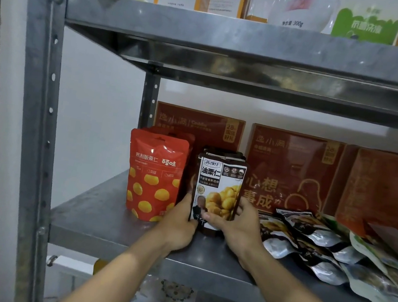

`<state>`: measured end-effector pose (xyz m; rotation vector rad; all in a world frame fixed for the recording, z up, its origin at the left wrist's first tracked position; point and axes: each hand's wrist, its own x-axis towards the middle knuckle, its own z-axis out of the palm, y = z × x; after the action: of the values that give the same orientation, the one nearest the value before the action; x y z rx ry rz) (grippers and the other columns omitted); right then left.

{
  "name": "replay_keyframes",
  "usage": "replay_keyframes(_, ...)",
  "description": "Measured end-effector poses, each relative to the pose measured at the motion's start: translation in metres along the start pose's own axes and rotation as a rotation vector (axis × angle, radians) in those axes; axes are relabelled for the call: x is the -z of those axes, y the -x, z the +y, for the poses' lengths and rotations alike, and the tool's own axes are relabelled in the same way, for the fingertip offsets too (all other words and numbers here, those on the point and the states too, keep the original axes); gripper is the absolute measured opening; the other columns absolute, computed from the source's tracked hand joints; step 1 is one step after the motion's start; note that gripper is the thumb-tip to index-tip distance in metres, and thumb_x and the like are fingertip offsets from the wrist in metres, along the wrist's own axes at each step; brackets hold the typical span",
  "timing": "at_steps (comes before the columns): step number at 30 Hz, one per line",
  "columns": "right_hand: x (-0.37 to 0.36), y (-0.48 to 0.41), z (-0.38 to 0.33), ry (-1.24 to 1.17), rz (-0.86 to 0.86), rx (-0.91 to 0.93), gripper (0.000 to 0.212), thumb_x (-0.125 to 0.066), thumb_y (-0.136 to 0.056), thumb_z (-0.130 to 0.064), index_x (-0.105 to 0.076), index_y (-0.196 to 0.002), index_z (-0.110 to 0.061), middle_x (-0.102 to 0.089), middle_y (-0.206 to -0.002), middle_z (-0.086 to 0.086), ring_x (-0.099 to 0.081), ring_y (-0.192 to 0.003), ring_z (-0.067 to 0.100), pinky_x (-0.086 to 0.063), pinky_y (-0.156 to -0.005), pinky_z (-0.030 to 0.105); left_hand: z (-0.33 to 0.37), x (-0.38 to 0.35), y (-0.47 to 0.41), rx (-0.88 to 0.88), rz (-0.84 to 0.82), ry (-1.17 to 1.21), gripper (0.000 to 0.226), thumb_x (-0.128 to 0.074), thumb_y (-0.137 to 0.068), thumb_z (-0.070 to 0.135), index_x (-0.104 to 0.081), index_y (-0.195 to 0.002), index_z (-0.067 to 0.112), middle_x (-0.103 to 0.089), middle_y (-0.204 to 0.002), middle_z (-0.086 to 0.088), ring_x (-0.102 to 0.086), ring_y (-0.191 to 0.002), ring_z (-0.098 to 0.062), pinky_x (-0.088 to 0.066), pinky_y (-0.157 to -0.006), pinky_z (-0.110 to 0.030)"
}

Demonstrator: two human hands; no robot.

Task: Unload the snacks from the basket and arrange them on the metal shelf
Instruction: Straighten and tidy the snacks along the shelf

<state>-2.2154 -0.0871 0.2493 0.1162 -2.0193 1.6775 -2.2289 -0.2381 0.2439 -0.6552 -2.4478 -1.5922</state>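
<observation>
Snack pouch in black and white [219,179] stands upright on the metal shelf [95,213], at the front of a short row of like pouches. Both hands hold it. The left hand [176,225] clasps its lower left edge, thumb on the face. The right hand [238,224] has its fingers [210,217] curled over the lower right corner. No basket shows in this view.

My reading is that this is the arranging step: the pouch is being squared up and seated in its row. The next move likely calls for pressing its base flat, checking that it stays upright, then letting go with both hands at once so it does not topple forward.

At nine o'clock of it stand the red pouches [154,177], just beside it, with the left hand filling the narrow gap between them. At twelve o'clock, brown boxes [290,169] line the back wall and stop any push rearward. At three o'clock, loose pouches [308,242] lie flat in a heap near the right wrist; these look like the next to be stood up.

Bare shelf lies open at six to eight o'clock, up to the front lip. The upper shelf [236,34] hangs well overhead, and the upright post [37,101] stands far off at nine o'clock, so the hands can draw straight back freely.
</observation>
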Motion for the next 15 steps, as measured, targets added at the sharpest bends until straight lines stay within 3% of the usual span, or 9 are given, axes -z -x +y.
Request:
replay_keyframes(6, 0.000, 0.008, -0.007, 0.148, 0.051, -0.005, 0.065, -0.096, -0.054, -0.010, -0.056, -0.105, -0.010, -0.070, -0.098, -0.002, -0.068, -0.093, 0.011, -0.056, -0.086, 0.030, -0.002, 0.001, 0.000, 0.000, 0.015, -0.006, 0.062, -0.052, -0.091, -0.002, -0.040, -0.142, 0.030, -0.059, -0.127, 0.008, -0.052, -0.120, -0.014, -0.040, -0.106, -0.031)
replay_keyframes(10, 0.008, 0.025, -0.019, 0.263, 0.106, -0.039, 0.076, -0.096, -0.055, -0.017, -0.048, -0.113, -0.021, -0.062, -0.097, -0.009, -0.063, -0.096, 0.011, -0.053, -0.092, 0.030, 0.004, 0.004, 0.008, 0.034, 0.034, -0.035, 0.059, -0.059, -0.089, -0.001, -0.041, -0.140, 0.021, -0.058, -0.122, 0.007, -0.052, -0.120, -0.015, -0.038, -0.097, -0.023)
replay_keyframes(15, 0.036, 0.045, -0.037, 0.348, 0.092, -0.023, 0.062, -0.088, -0.070, -0.027, -0.047, -0.117, -0.024, -0.062, -0.105, -0.004, -0.059, -0.103, 0.016, -0.051, -0.094, 0.035, 0.017, 0.002, 0.034, 0.047, 0.090, -0.060, 0.058, -0.063, -0.088, 0.002, -0.042, -0.141, 0.017, -0.056, -0.124, 0.006, -0.052, -0.123, -0.020, -0.041, -0.106, -0.037)
